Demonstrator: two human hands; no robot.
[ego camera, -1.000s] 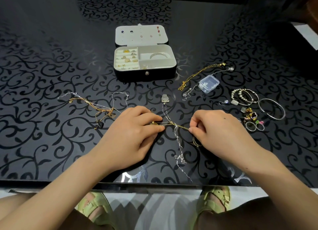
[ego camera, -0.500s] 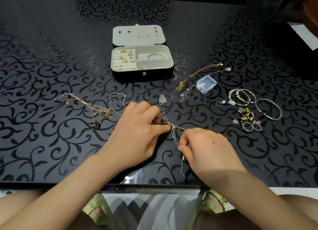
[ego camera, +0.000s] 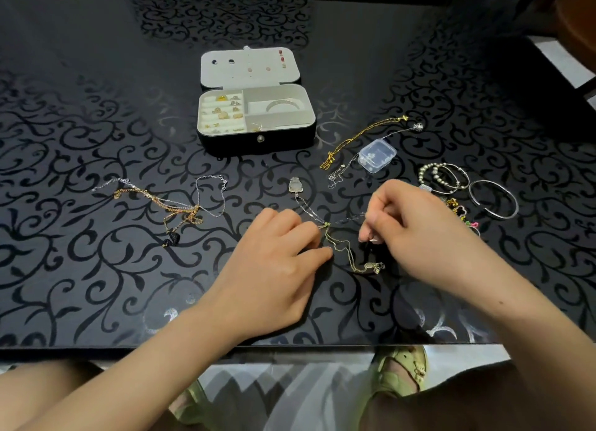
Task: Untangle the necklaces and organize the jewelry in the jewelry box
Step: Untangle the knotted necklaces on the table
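Left hand [ego camera: 277, 263] is pinching the limp gold chain [ego camera: 342, 249] beside the knot; right hand [ego camera: 419, 233] is gripping the silver chain [ego camera: 306, 206] (fine, easily snapped).

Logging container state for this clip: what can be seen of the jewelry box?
The jewelry box is a small rounded case, black outside with pale lining, standing open on the table far centre. Its lid leans back, with small studs pinned on it. Ring rolls on the left hold gold-coloured rings; a silver bangle lies in a right compartment. A round snap sits on the front wall. Only the table touches it.
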